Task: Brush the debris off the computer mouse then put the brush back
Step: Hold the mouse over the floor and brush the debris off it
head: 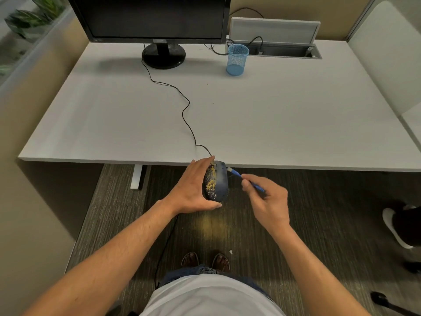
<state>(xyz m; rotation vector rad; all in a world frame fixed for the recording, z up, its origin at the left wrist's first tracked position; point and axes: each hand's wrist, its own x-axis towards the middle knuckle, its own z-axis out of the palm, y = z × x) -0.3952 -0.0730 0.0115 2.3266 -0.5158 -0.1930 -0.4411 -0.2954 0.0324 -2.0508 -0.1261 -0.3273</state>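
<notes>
- A person stands at the near edge of a pale grey surface (273,124), seen from a head camera that looks down at both bare forearms.
- The left hand (193,190) holds a dark computer mouse (216,181) just off the surface's near edge, over the carpet, at about 6 o'clock from the surface's middle. Its grip is a wide curl: fingers wrapped along the mouse's left side, thumb under its near end.
- Yellow debris (210,182) is scattered over the left half of the mouse's top; the right half looks mostly bare.
- The mouse's black cable (184,110) winds from its far end across the surface toward 11 o'clock, to the base of a black monitor (157,18).
- The right hand (268,201) pinches a thin blue brush (241,176) between thumb and fingertips, the grip tight on the handle. The brush slants toward 10 o'clock, and its pale bristle tip sits at the mouse's upper right edge.
- A blue mesh cup (237,59) stands upright at 12 o'clock on the surface, beside an open cable hatch (284,50), well apart from the hands.
- A faint yellow patch (209,224) shows on the carpet below the mouse.
- The person's sandalled feet (205,261) are at 6 o'clock.
</notes>
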